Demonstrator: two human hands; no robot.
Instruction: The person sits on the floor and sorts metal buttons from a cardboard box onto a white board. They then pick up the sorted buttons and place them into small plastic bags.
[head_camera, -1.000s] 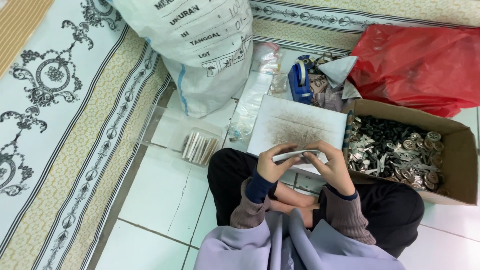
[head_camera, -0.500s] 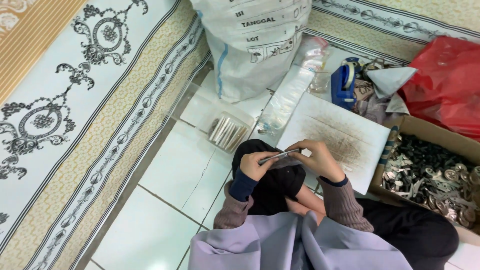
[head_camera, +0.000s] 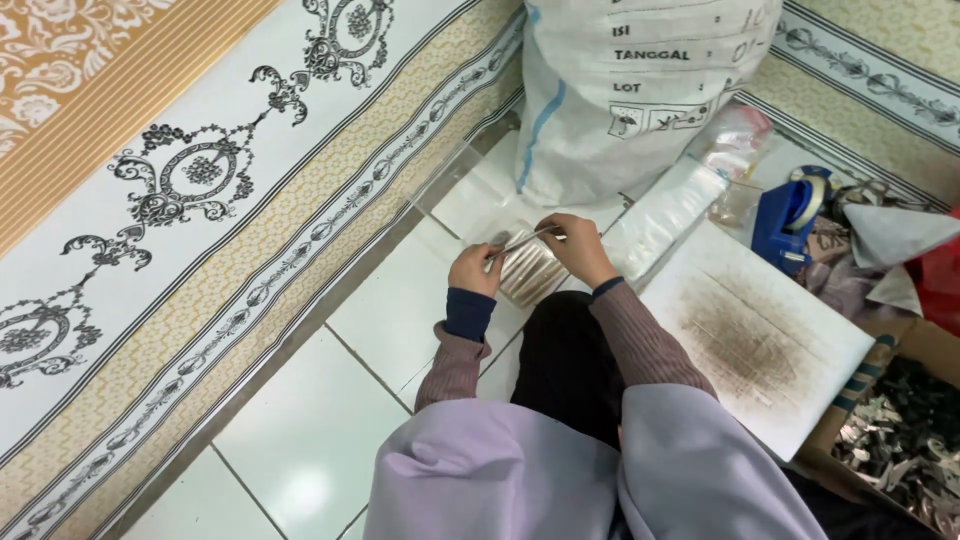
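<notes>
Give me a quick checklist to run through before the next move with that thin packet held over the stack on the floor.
1. Both hands on the thin packet: ok, left hand and right hand pinch its ends.
2. Packet over the stack of packets: ok.
3. Stack tidy: ok, pieces lie side by side.
4. Packet sealed: cannot tell, too small.
5. White board free of pieces: ok, only brown stains.
6. Blue tape dispenser close to the right hand: ok.

My fingers (head_camera: 497, 262) pinch a thin shiny metal strip (head_camera: 522, 240) over glossy white floor tiles (head_camera: 330, 420), beside a woven plastic sack (head_camera: 640, 90).
</notes>
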